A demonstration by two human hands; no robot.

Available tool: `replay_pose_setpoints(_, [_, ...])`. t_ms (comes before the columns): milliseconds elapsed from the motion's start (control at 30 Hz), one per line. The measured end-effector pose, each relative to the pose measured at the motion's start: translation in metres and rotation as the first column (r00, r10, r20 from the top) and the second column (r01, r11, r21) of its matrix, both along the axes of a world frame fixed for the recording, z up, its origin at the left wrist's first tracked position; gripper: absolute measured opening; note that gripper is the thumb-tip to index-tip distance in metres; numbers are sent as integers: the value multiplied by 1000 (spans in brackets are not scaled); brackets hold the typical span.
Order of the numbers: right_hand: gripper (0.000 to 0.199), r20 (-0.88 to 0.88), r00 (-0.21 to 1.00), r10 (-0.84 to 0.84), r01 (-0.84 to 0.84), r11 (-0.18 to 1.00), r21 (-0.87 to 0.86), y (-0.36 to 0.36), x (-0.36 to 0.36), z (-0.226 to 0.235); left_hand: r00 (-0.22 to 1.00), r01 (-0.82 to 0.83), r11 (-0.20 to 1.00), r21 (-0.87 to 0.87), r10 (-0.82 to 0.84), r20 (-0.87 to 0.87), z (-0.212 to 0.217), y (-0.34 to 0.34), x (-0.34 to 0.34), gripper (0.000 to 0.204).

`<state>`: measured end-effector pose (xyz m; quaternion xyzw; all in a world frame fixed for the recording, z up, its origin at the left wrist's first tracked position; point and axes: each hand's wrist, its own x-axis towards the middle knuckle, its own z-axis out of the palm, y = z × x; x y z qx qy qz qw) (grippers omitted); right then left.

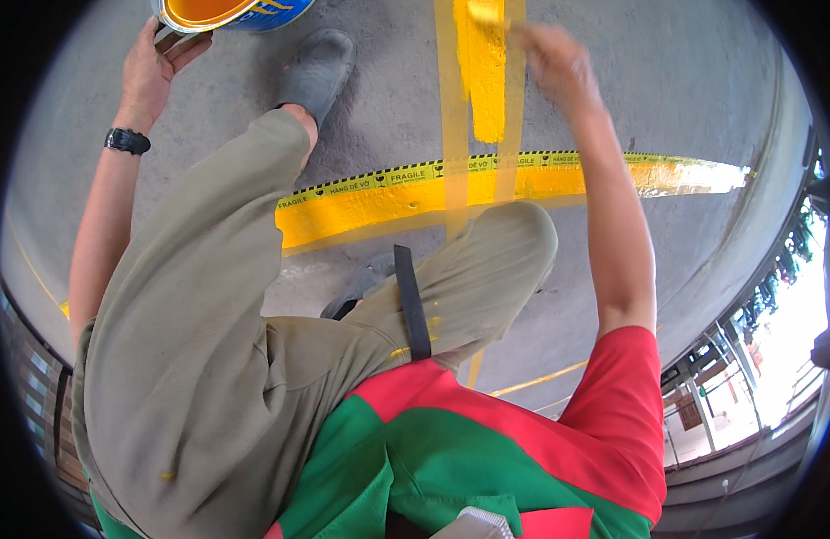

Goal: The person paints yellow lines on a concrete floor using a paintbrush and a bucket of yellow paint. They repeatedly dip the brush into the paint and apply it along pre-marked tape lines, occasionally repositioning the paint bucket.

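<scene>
My left hand, with a dark watch on the wrist, grips the near side of a blue paint can at the upper left. Orange-yellow paint shows inside the can, and its far side is cut off by the picture's edge. My right hand, smeared by motion, is closed around what looks like a paintbrush with a yellow tip. The brush is over a freshly yellow floor stripe. Beige masking tape runs along both sides of that stripe.
A second yellow stripe crosses the grey concrete floor, edged by printed yellow-black tape. My grey shoe is planted between can and stripe; my bent right knee overhangs the crossing stripe. Railings stand at the far right.
</scene>
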<state>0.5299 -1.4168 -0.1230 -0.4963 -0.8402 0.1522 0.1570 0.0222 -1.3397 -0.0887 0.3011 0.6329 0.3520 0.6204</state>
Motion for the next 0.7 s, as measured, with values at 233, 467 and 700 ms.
replay_pose_setpoints(233, [24,233,955,182,-4,795,-607,-135,1,39,999,-31,998,-51,29,-39,4,-2,0,51])
replay_pose_setpoints(467, [24,49,994,-101,107,980,-166,1,1,11,998,-60,996,-61,60,-5,-8,3,-3,50])
replay_pose_setpoints(700, [18,82,997,-3,13,991,-131,-54,-5,13,997,-71,993,-96,72,10,-15,1,-12,50])
